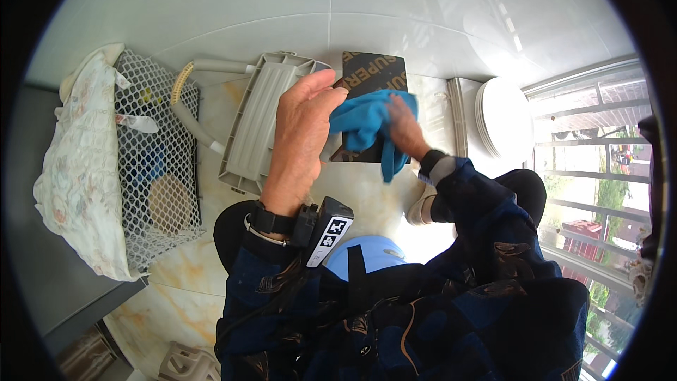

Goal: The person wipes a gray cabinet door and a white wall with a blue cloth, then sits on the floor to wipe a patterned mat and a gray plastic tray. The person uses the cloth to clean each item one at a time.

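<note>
My right hand [404, 129], slightly blurred, grips a bunched blue cloth [362, 111] over a black box or board [375, 69] with gold lettering. One end of the cloth hangs past the board's near edge. My left hand [304, 121] is raised on the left side of the cloth, back of the hand and thumb towards me. Its thumb and fingers curve towards the board's left edge; what lies inside them is hidden. Beneath and left of that hand is a ribbed grey plastic panel [264, 116].
A grey hose [193, 121] with a yellowed corrugated bend joins the panel. Further left stands a white mesh basket [158, 159], partly under a floral cloth [79, 169]. White round plates [508, 119] are stacked at right by a barred window [592, 174]. A blue stool [365, 254] is below me.
</note>
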Tool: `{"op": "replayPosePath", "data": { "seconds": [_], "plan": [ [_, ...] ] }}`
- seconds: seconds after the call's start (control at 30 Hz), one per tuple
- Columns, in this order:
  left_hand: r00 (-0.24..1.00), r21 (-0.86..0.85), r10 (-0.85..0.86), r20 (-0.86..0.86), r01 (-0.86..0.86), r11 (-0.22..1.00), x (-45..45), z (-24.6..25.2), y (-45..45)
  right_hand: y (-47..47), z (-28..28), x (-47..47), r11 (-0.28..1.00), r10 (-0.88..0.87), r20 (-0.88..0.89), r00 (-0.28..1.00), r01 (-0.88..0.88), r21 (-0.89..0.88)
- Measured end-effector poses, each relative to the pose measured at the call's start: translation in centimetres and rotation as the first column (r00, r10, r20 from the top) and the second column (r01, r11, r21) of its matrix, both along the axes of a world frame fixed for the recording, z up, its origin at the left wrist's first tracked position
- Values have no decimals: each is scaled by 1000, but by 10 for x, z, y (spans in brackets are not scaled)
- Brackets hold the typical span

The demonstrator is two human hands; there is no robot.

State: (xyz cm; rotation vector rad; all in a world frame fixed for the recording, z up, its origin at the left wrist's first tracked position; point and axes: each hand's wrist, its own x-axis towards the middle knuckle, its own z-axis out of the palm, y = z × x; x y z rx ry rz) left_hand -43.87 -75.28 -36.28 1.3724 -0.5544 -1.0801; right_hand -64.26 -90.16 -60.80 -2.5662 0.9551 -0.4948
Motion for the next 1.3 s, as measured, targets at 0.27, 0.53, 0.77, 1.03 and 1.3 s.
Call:
{"op": "replayPosePath", "data": {
  "seconds": [0.27,0.53,0.77,1.03,1.3],
  "plan": [
    [999,26,11,36,-12,1000,1,-3,-2,-74,-14,82,927,-370,-40,928,371,50],
    [999,2,9,42,-9,1000,1,-8,-14,-21,1,131,990,136,202,970,-140,4],
    [1000,32,13,24,-14,999,-7,-4,-15,36,78,56,57,-357,355,864,-359,932],
    [996,-63,39,82,-34,997,-16,-15,-12,-33,109,29,653,-417,511,752,-143,744],
    [992,-14,17,123,-16,1000,-13,-16,-22,39,23,14,991,111,-236,965,-125,-45]
  ]
}}
